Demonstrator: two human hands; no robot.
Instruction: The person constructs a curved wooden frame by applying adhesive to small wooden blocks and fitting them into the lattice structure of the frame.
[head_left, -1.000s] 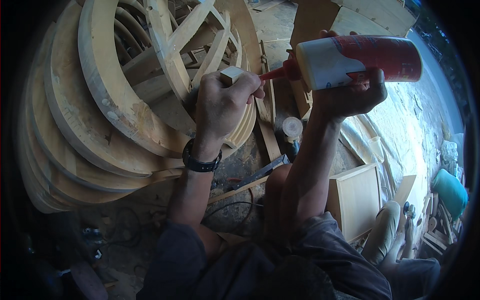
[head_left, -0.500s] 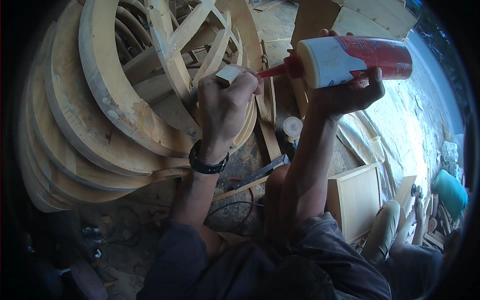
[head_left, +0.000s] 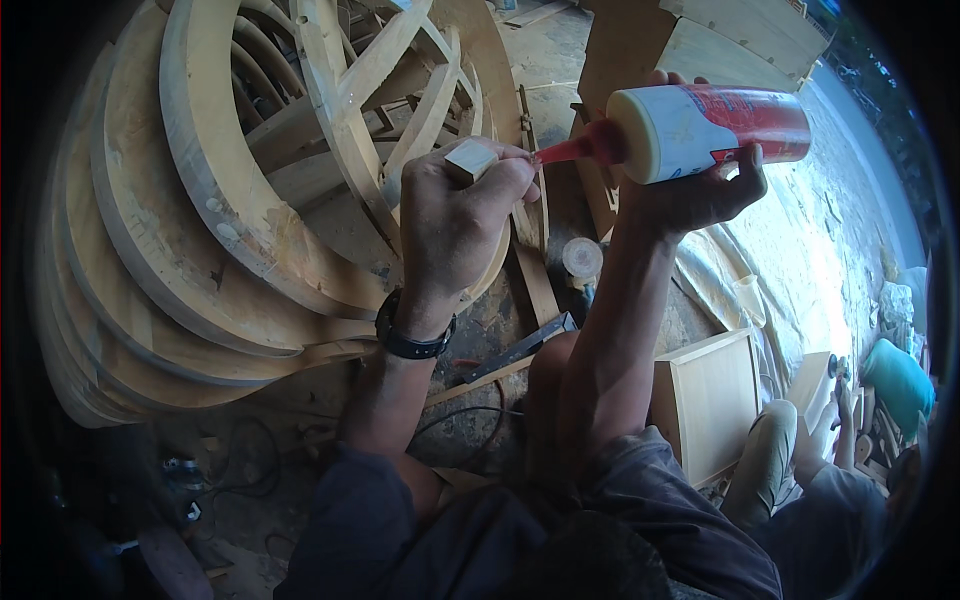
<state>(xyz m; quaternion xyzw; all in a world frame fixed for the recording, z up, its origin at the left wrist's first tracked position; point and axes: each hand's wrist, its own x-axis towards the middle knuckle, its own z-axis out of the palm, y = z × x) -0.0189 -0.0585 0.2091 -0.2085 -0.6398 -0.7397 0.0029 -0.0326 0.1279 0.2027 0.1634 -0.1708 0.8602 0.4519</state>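
In my right hand [head_left: 690,195] lies a large glue bottle [head_left: 690,130], white and red, tipped on its side with its red nozzle pointing left. My left hand [head_left: 455,215] is closed round a small wooden block [head_left: 470,158], whose pale squared end sticks up above the thumb. At the left fingertips the nozzle's tip meets the hand; whether it touches the wood or the fingers, I cannot tell. Behind the left hand rises a curved wooden frame [head_left: 345,120] of crossed bars. The left wrist wears a dark watch [head_left: 415,335].
Stacked curved wooden pieces [head_left: 190,230] fill the left side. A round lidded tub [head_left: 582,258] and a metal square [head_left: 520,345] lie on the floor below. A shallow wooden box [head_left: 710,400] stands at right, beside another person [head_left: 820,500] handling wood. Cables [head_left: 470,405] cross the floor.
Both hands have shifted slightly: the left hand and block a little right and down, with the bottle turned a little. At lower right, the other person's hands and wood have moved.
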